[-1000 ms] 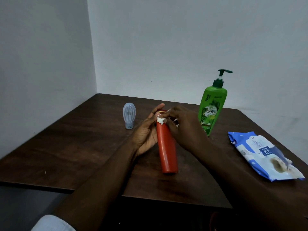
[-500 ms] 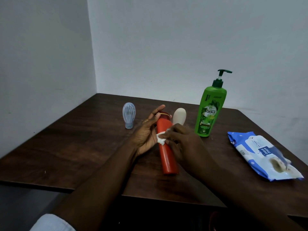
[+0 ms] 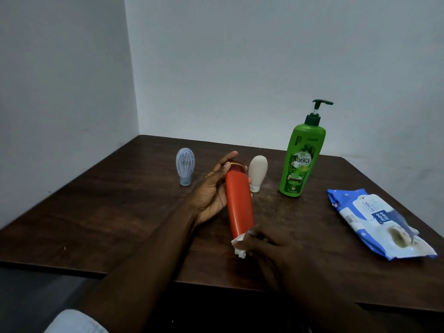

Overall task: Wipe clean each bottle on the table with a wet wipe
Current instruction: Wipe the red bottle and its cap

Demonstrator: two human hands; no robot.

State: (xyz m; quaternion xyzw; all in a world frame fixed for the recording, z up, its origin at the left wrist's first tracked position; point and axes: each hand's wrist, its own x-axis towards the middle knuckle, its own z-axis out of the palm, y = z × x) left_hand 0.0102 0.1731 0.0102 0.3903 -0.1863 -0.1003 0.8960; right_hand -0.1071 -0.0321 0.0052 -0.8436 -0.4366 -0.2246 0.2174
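The red bottle [image 3: 239, 203] sits mid-table, held off the wood with its long axis running from about 11 o'clock at the far, capped end to 5 o'clock at the near end; the far end is tilted up and away from the person. It is a smooth, matte plastic cylinder, slightly flattened, with a darker red cap edged by a thin gold band.

From the left: a small blue bottle [image 3: 185, 169], translucent and ribbed, egg-shaped, stands upside down on its cap at roughly 10 o'clock from the red bottle, well apart from it. The left hand [image 3: 211, 188] cups the red bottle's far half from the left, thumb over the cap end, fingers curled behind and clamped on it. Just beyond the bottle at 1 o'clock stands a beige bottle [image 3: 257, 173], rounded and cap-down, with fingertips near it. The right hand [image 3: 271, 248] pinches a crumpled white wipe [image 3: 239, 246] closed against the red bottle's near end.

At 2 o'clock a tall green bottle [image 3: 301, 162] with a dark pump head stands upright, glossy and labelled. Farthest right, at 3 o'clock, a blue-and-white wipes pack [image 3: 374, 224] lies flat, soft and crinkled, its flap open. The table [image 3: 101, 212] is dark wood with a scuffed grain, set in a corner of plain walls.
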